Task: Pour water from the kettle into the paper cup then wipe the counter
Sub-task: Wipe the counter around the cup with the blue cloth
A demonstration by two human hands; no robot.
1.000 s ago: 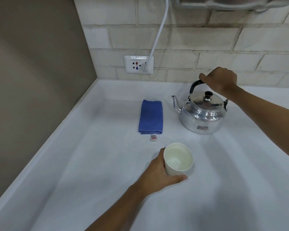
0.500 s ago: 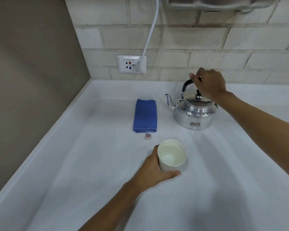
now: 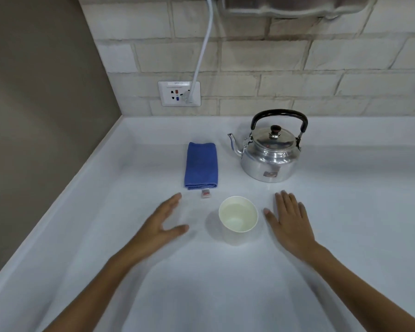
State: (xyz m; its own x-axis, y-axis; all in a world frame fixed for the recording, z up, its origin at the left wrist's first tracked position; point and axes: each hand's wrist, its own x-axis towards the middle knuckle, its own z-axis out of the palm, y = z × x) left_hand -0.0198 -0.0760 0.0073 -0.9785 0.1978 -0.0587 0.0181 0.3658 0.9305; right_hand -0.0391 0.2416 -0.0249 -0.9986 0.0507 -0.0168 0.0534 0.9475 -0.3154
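A white paper cup [image 3: 238, 213] stands upright on the white counter [image 3: 201, 283], with what looks like a little water in its bottom. Behind it to the right sits a shiny metal kettle [image 3: 270, 156] with a black handle raised and its spout pointing left. A folded blue cloth [image 3: 201, 165] lies left of the kettle. My left hand [image 3: 162, 226] hovers open just left of the cup, not touching it. My right hand [image 3: 290, 224] is flat and open just right of the cup, fingers spread.
A small tag [image 3: 205, 193] lies at the cloth's near edge. A wall socket [image 3: 179, 93] with a white cable [image 3: 203, 49] plugged in sits on the brick wall behind. A brown wall [image 3: 38, 116] bounds the counter on the left.
My right hand let go of the kettle handle and came down beside the cup. My left hand released the cup and moved left. The kettle stands on the counter.
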